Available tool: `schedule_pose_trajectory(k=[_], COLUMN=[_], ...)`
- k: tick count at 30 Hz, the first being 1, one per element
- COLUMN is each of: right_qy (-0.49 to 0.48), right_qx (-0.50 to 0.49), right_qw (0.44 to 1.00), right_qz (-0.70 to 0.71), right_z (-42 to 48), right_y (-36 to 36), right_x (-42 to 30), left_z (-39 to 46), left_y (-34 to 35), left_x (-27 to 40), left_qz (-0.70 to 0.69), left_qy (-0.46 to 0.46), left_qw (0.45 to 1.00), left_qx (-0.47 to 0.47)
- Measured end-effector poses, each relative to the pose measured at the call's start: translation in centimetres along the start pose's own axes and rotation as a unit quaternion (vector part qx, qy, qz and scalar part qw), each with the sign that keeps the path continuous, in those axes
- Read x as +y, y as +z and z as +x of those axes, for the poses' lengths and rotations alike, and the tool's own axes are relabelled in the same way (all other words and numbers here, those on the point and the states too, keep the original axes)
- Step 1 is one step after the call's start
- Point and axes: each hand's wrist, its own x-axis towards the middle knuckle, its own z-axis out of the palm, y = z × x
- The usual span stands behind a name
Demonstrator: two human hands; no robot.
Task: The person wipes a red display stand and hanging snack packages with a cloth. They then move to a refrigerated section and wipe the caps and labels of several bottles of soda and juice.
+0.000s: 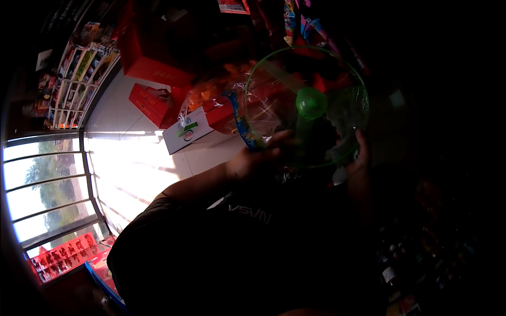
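A translucent green propeller disc toy [311, 103], with a thin outer ring and a domed hub, is held up before my chest. Clear plastic film [265, 114] glints around and behind it, with a blue patterned packaging strip [244, 124] along its left side. My left hand [257, 156] is at the ring's lower left, fingers curled over the edge by the blue strip. At the lower right, my right hand [359, 152] grips the ring's edge, its thumb raised. Crumpled film [343, 130] lies near that thumb. Deep shadow hides some fingers.
Beyond the toy stand red boxes [152, 59], a red carton [152, 104] and a white box [187, 130] on the tiled floor [118, 106]. A wire rack of packaged goods [81, 85] is at the upper left. Sunlit glass [51, 177] lies left, beside a red display [65, 256].
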Motion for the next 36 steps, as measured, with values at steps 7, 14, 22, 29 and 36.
schedule_pose_trajectory(k=[7, 14, 22, 29, 36], right_qy=[-0.027, -0.046, -0.011, 0.048, 0.061], right_qx=[0.029, -0.005, -0.165, -0.236, -0.231], right_qw=[0.999, 0.99, 0.968, 0.951, 0.951], right_qz=[-0.031, -0.135, -0.187, -0.192, -0.198], right_z=[-0.2, -0.9, 0.8, 3.9, 5.7], right_y=[0.8, -0.4, 6.9, 11.6, 14.0], right_x=[-1.2, -0.6, 0.8, 2.5, 3.8], left_z=[1.0, -1.5, -8.9, -18.6, -20.0], left_y=[-0.1, -1.4, -2.4, -6.9, -10.5], left_x=[0.3, 1.1, 6.1, 10.7, 12.9], left_qz=[0.032, 0.035, -0.029, -0.015, -0.058], left_qy=[0.009, 0.065, 0.141, 0.187, 0.301], left_qw=[0.999, 0.997, 0.989, 0.98, 0.941], left_qx=[-0.003, -0.022, -0.02, 0.073, 0.143])
